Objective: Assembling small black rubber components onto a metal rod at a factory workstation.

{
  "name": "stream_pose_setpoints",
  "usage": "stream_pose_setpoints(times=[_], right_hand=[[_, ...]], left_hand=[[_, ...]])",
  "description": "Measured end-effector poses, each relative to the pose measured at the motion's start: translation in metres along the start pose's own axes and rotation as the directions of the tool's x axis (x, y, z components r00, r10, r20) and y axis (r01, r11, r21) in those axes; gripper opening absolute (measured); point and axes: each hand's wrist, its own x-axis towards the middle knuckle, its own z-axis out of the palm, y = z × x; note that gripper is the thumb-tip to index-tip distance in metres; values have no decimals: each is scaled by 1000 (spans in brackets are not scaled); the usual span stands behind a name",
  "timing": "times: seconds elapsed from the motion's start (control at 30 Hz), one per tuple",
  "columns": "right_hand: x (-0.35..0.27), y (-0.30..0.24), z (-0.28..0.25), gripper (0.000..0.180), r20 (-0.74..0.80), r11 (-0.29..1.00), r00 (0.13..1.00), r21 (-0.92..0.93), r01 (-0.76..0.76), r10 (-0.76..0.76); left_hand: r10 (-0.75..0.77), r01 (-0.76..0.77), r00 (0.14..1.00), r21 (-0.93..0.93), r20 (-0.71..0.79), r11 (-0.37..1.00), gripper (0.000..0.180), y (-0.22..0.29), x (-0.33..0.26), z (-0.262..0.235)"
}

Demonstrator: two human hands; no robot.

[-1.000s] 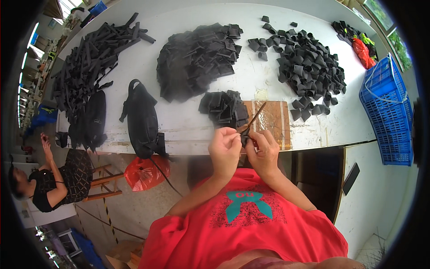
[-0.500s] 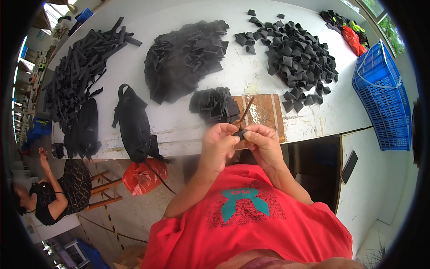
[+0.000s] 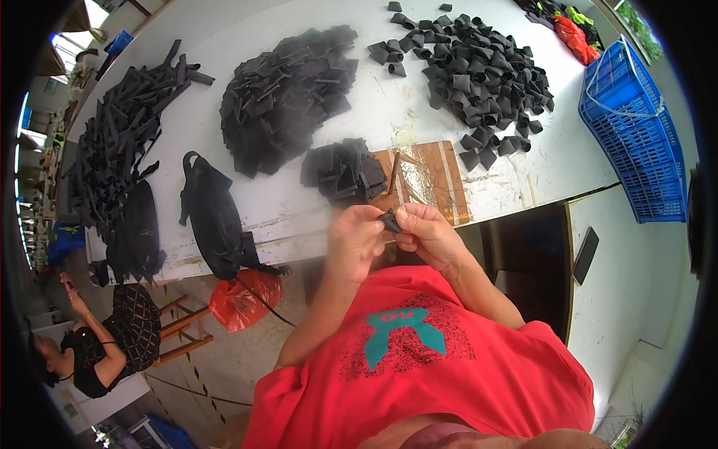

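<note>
My left hand (image 3: 354,239) and my right hand (image 3: 425,233) meet in front of my chest, at the near edge of the white table (image 3: 389,120). Together they pinch a small black strap piece (image 3: 390,221) between the fingertips. Just beyond my hands lies a brown wooden board (image 3: 426,179), with a small stack of flat black pieces (image 3: 342,170) at its left. A thin stick-like tool (image 3: 393,173) rests on the board.
A big heap of flat black pieces (image 3: 288,93), a pile of folded black loops (image 3: 486,75) and long black straps (image 3: 120,142) cover the table. Black bags (image 3: 213,217) hang over its edge above a red plastic bag (image 3: 243,298). A blue crate (image 3: 636,142) stands right. A seated person (image 3: 105,348) is lower left.
My hands have stayed together on the black piece, drawing slightly nearer to my chest. The view has shifted so the table sits higher and closer in the picture.
</note>
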Motion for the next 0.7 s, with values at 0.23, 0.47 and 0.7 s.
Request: stream_pose_setpoints(times=[0.23,0.47,0.7], right_hand=[[-14,-57,53,23,250,889,945,-355,291,-209],[46,-88,15,27,225,930,969,-322,177,-106],[54,-91,7,24,297,925,954,-348,151,-44]], left_hand=[[131,547,666,-600,734,583,38,45,-1,26],[-90,310,913,-536,397,785,21,49,46,36],[-86,271,926,-489,368,829,16,47,54,29]])
